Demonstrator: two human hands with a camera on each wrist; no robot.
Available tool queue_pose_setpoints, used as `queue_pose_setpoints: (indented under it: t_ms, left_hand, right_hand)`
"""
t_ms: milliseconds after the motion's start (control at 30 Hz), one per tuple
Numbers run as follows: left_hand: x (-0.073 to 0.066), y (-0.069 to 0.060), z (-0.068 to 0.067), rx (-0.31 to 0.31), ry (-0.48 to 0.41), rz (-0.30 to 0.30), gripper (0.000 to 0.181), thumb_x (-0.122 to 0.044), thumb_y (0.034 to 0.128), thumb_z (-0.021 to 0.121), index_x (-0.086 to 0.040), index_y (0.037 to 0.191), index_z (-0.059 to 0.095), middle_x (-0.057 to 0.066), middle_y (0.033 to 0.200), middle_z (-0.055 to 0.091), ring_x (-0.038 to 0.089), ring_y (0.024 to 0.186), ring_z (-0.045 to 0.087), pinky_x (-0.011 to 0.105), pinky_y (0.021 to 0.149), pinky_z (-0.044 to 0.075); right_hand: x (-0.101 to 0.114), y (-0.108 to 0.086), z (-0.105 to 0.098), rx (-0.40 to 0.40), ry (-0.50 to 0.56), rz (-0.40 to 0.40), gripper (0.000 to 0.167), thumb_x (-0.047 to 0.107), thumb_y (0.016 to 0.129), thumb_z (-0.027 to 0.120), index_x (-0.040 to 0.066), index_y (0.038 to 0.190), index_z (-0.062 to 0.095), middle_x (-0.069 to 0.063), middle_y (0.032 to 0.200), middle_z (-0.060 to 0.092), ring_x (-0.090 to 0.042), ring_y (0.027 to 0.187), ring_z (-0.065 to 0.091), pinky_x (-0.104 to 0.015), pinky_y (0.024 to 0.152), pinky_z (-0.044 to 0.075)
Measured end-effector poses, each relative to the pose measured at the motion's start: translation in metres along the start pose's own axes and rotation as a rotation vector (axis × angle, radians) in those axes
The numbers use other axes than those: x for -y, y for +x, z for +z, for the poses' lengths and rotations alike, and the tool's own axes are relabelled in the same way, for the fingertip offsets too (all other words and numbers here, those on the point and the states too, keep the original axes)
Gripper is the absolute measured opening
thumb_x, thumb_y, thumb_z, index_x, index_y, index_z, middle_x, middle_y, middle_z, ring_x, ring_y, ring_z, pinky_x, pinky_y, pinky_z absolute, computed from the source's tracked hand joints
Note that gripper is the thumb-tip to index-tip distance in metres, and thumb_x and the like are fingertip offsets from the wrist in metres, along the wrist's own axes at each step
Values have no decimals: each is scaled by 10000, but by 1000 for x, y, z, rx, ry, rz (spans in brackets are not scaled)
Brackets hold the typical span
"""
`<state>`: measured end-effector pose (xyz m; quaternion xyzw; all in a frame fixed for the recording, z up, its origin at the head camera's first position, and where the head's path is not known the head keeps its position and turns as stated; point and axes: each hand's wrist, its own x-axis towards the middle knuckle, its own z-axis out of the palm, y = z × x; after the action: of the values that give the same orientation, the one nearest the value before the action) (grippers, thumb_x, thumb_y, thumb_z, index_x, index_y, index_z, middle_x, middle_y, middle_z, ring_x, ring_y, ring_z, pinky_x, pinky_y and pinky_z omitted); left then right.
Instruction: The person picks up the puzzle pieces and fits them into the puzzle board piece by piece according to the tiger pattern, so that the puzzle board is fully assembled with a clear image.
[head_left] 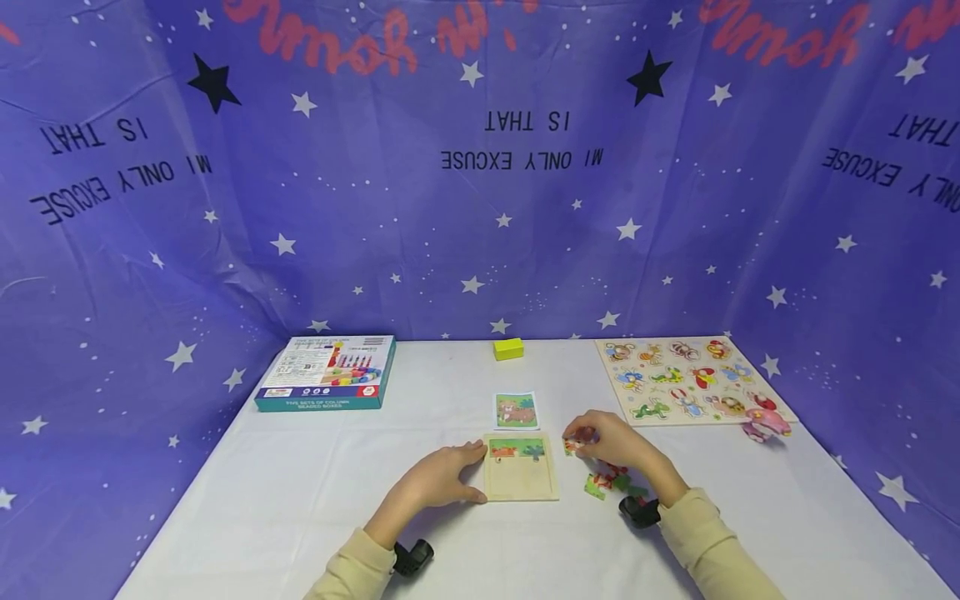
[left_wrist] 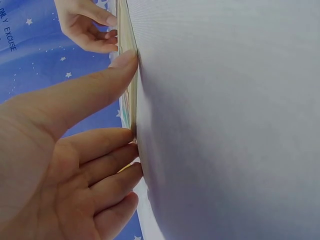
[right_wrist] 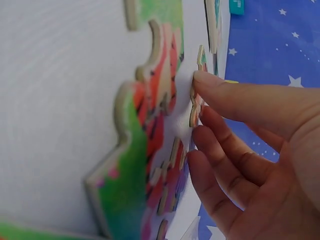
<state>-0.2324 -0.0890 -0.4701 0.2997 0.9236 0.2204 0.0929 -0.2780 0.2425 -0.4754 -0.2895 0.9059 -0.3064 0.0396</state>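
A wooden puzzle tray (head_left: 522, 483) lies on the table, with puzzle pieces (head_left: 516, 449) filling its upper part. My left hand (head_left: 441, 477) touches the tray's left edge with thumb and fingertips spread apart and fairly straight; the left wrist view shows these fingers (left_wrist: 107, 150) against the rim. To the right of the tray, my right hand (head_left: 617, 439) pinches a jigsaw piece (right_wrist: 197, 95) between thumb and fingers. Loose red and green jigsaw pieces (head_left: 596, 486) lie below that hand, some overlapping. Just above the tray is a small picture card (head_left: 517, 411) of an animal.
A teal-edged toy box (head_left: 326, 373) lies at the back left. At the back centre is a yellow block (head_left: 508, 349). A wooden insect puzzle board (head_left: 686, 379) is at the back right, with a pink toy (head_left: 767, 423) by its near corner. Purple starred cloth surrounds the table.
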Motion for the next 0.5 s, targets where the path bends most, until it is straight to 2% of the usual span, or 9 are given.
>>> queue_pose_setpoints:
  t_ms: [233, 500]
  left_hand:
    - [1, 2, 0, -4, -12, 3, 779, -352, 760, 804, 16, 1376, 501, 142, 1437, 467, 291, 1329, 432, 425, 1096, 355]
    - [3, 4, -1, -8, -56, 23, 760, -312, 749, 820, 35, 1354, 518, 154, 1415, 490, 303, 1318, 444, 428, 1091, 361]
  right_hand:
    - [-3, -1, 2, -45, -1, 11, 263, 27, 764, 795, 103, 992, 686, -15, 823, 577, -168, 736, 524, -257, 627, 457]
    - [-2, -3, 5, -67, 33, -2, 245, 16, 768, 787, 125, 956, 674, 19, 814, 621, -127, 729, 565, -248, 612, 488]
